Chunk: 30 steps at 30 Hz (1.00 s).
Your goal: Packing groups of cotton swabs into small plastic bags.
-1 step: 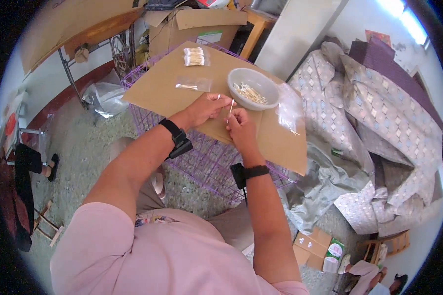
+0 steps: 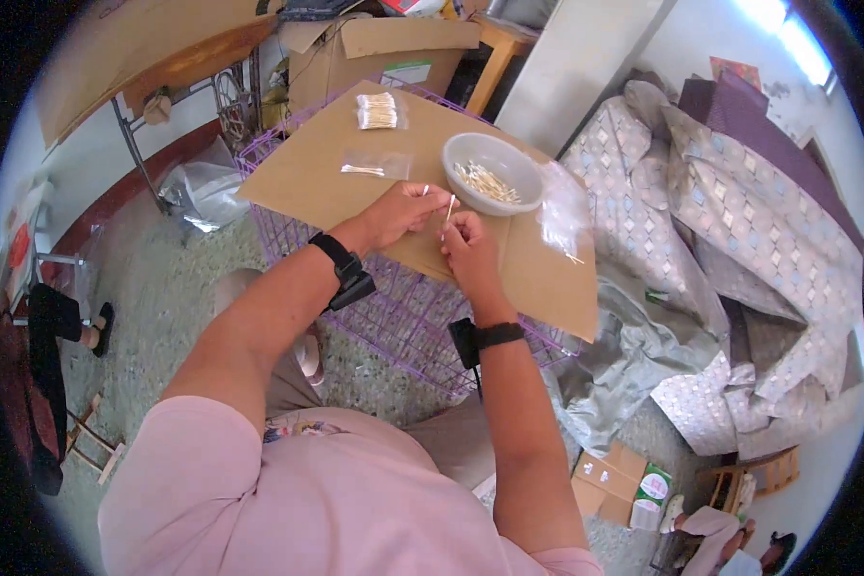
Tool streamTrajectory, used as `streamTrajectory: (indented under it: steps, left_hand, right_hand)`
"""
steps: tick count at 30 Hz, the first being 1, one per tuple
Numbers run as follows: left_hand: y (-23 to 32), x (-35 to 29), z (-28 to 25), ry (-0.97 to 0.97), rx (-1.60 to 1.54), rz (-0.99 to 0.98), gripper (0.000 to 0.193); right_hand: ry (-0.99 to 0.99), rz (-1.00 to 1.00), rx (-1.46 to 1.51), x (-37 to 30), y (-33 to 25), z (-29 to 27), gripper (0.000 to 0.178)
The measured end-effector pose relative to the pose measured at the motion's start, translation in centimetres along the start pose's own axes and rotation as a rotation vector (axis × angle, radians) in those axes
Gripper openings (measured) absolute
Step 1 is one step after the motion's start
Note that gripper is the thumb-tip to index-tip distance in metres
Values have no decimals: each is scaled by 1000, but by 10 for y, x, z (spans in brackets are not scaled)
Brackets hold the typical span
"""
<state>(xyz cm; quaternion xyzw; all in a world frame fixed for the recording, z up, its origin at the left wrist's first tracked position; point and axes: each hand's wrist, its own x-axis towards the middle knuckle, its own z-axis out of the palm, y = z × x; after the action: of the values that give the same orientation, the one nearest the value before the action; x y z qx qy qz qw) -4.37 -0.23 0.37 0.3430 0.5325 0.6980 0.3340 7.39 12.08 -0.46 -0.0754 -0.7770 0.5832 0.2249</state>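
Over the near edge of a brown cardboard sheet, both my hands are close together with fingers pinched. My right hand grips a cotton swab that points upward. In my left hand a small white tip shows between the fingers; it looks like another cotton swab, mostly hidden. Just beyond my hands stands a grey bowl with many loose cotton swabs in it. A small clear bag with a few swabs lies beyond my left hand. Farther back is a fuller bag of swabs.
Clear plastic bags lie right of the bowl, with a couple of swabs near them. A purple wire cage supports the cardboard. Patterned cloth is heaped at right. A large carton stands behind. Another person is at lower right.
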Motion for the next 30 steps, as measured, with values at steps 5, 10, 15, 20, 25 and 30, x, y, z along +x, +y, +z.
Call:
streamTrajectory:
  steps: [5, 10, 15, 20, 25, 30]
  left_hand:
    - [-3, 0, -1, 9, 76, -3, 30]
    - [-2, 0, 1, 24, 141, 69, 22]
    - [-4, -2, -5, -11, 110, 67, 26]
    - [-1, -9, -6, 8, 54, 38, 24]
    - [-9, -3, -4, -26, 48, 264, 20]
    - [-6, -6, -3, -11, 49, 162, 17]
  right_hand:
    - [15, -28, -99, 1, 3, 3, 9]
    - [111, -76, -206, 3, 8, 4, 14]
    - [82, -122, -253, 3, 9, 7, 12]
    - [73, 60, -63, -9, -8, 13, 11]
    - [81, -17, -266, -6, 3, 8, 10]
    - [126, -33, -232, -8, 8, 5, 11]
